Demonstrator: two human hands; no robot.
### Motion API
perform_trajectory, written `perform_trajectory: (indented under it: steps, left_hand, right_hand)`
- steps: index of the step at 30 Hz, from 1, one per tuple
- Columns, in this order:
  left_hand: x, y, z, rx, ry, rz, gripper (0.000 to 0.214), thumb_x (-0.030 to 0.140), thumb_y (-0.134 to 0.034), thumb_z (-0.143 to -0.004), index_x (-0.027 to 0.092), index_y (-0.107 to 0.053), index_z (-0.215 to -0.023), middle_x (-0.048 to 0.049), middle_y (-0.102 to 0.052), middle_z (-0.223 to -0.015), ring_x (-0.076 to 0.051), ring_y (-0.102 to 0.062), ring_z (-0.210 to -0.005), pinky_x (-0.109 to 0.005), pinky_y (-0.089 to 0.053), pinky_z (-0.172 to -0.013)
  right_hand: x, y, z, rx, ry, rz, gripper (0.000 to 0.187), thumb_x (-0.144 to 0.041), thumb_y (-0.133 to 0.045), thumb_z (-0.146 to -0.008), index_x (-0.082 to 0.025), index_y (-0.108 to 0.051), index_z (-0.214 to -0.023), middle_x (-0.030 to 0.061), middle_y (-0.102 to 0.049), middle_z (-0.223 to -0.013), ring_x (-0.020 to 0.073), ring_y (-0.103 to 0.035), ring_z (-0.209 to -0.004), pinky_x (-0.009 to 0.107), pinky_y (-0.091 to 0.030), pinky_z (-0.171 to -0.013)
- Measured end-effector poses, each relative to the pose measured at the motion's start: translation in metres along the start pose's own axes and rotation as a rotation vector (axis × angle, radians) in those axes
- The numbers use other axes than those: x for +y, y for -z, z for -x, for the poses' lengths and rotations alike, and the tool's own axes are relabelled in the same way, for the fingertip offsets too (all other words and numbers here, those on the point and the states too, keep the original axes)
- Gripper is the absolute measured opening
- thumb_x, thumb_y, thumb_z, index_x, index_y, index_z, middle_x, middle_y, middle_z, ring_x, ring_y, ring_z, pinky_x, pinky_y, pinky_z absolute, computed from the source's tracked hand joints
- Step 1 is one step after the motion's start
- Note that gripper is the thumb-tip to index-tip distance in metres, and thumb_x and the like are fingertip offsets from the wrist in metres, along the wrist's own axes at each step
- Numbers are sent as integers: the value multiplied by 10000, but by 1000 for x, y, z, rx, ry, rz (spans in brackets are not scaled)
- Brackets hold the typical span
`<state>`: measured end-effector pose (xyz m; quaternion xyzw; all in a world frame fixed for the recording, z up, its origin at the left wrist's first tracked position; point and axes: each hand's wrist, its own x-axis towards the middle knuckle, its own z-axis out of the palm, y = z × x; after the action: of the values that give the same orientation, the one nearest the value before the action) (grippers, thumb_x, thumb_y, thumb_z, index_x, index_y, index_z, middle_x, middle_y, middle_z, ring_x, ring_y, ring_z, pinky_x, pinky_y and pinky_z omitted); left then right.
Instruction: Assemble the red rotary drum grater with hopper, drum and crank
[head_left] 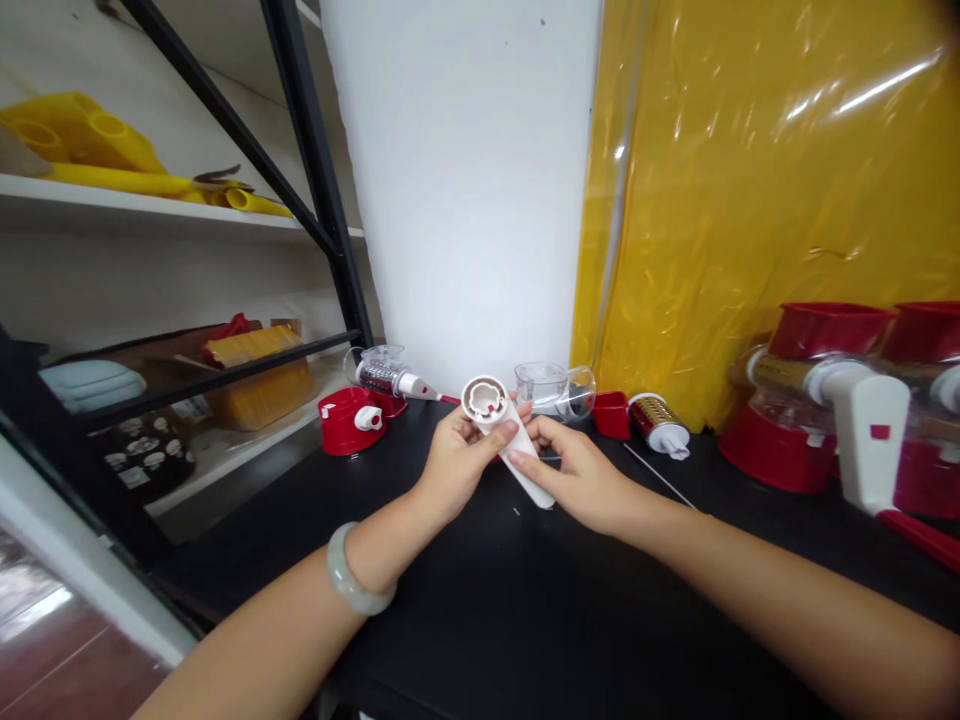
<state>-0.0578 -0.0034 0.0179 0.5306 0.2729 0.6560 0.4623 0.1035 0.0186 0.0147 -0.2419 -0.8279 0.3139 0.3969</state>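
Note:
Over the black table (525, 600), both my hands hold a white plastic handle part (501, 425) with a round, hollow end facing me. My left hand (457, 460), with a pale green bangle on its wrist, is wrapped round the upper part, thumb across the shaft. My right hand (574, 470) grips the lower end with fingers curled beneath it. A clear plastic housing (553, 388) lies just behind the part.
A red base (349, 420) and a small grater unit (386, 378) sit at the back left. A red piece (611, 413) and a metal drum (658, 424) lie at the back right. Assembled red-and-white graters (840, 410) stand at far right. Shelving (150, 300) is on the left.

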Motion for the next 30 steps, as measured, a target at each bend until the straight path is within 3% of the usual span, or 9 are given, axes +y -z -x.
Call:
perform_trajectory:
  steps: [5, 8, 12, 17, 21, 24, 30]
  left_hand:
    - [2, 0, -1, 50, -9, -7, 385, 263, -810, -747, 129, -676, -1082, -133, -737, -1115, -291, -691, -1065, -457, -522, -998]
    - [2, 0, -1, 31, -33, -8, 368, 268, -794, -767, 126, -669, -1083, -133, -738, -1106, -298, -689, -1065, -453, -548, -961]
    - [3, 1, -2, -3, -36, -17, 399, 279, -802, -757, 123, -662, -1097, -150, -725, -1140, -318, -678, -1088, -460, -549, -953]
    - [5, 5, -5, -53, -44, -82, 438, 322, -831, -713, 132, -677, -1075, -146, -731, -1133, -311, -680, -1086, -416, -553, -930]
    - [3, 4, -4, -180, 43, -126, 468, 307, -853, -678, 138, -665, -1072, -126, -767, -1006, -298, -731, -941, -396, -580, -827]
    - [2, 1, -2, -144, 32, -124, 421, 290, -834, -704, 145, -662, -1060, -104, -774, -963, -280, -736, -922, -402, -571, -855]
    - [0, 0, -2, -124, -37, -174, 414, 287, -877, -636, 149, -677, -971, -94, -772, -929, -281, -733, -901, -401, -552, -881]
  right_hand:
    - [3, -3, 1, -59, -8, -32, 336, -352, -717, -788, -195, -560, -1040, 50, -697, -1048, 182, -646, -911, 339, -491, -835]
    - [4, -5, 2, -94, -50, -61, 368, -274, -717, -777, -208, -507, -1072, 46, -716, -1019, 188, -667, -896, 358, -495, -833]
    - [4, -8, 3, -57, -90, -67, 271, -216, -683, -792, -214, -492, -984, 48, -721, -992, 206, -674, -926, 357, -493, -817]
    - [1, -8, 4, -40, -94, -160, 241, -287, -671, -824, -211, -503, -980, 11, -697, -855, 162, -653, -747, 285, -487, -658]
    - [1, -4, 2, 64, -11, -110, 258, -283, -644, -844, -207, -503, -1047, 44, -687, -956, 190, -657, -902, 334, -505, -790]
    - [1, -1, 2, 42, -8, 30, 298, -301, -640, -847, -200, -513, -1097, 66, -679, -996, 209, -649, -918, 374, -503, -837]
    - [-3, 8, 2, 8, 22, 67, 230, -423, -505, -942, -204, -522, -1010, 78, -670, -997, 204, -634, -884, 382, -498, -841]
